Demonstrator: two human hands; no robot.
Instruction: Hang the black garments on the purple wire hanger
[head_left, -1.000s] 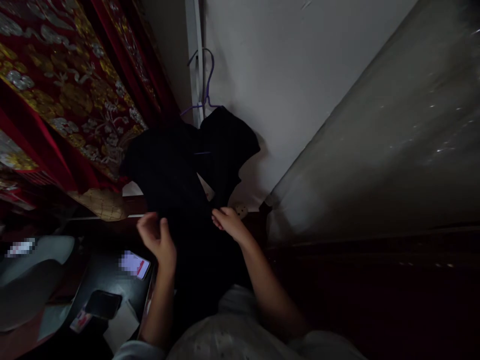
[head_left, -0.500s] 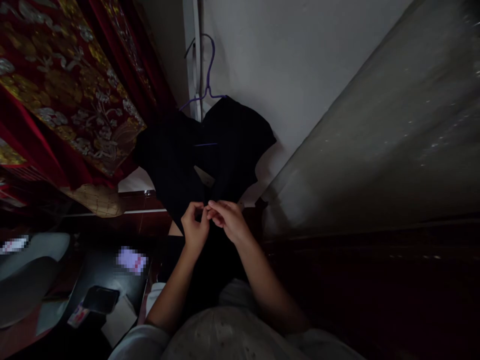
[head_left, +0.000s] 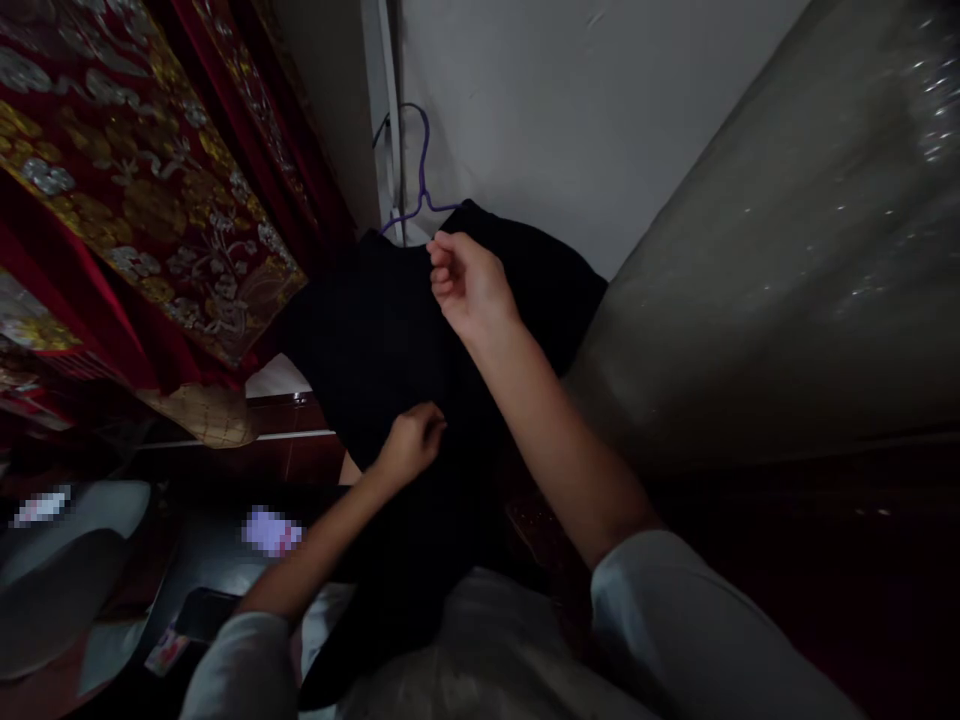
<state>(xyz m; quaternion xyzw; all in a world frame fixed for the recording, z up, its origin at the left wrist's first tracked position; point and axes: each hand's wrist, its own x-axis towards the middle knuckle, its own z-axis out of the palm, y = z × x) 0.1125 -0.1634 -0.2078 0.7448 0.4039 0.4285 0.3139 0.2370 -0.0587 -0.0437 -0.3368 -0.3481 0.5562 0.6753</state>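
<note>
From my remote seat I see a black cloth garment (head_left: 375,330) at centre, neckline up at a thin purple hanger (head_left: 425,165), long axis running down toward the camera's wearer. The left hand (head_left: 412,440) curls before its front, the right hand (head_left: 474,285) near its neckline (whether either grips cloth, I cannot tell). Leftward hangs red drapery with gold-and-silver flowers (head_left: 165,190); the right forearm (head_left: 551,420) hides some garment; rightmost slants shiny grey sheeting (head_left: 750,280).
</note>
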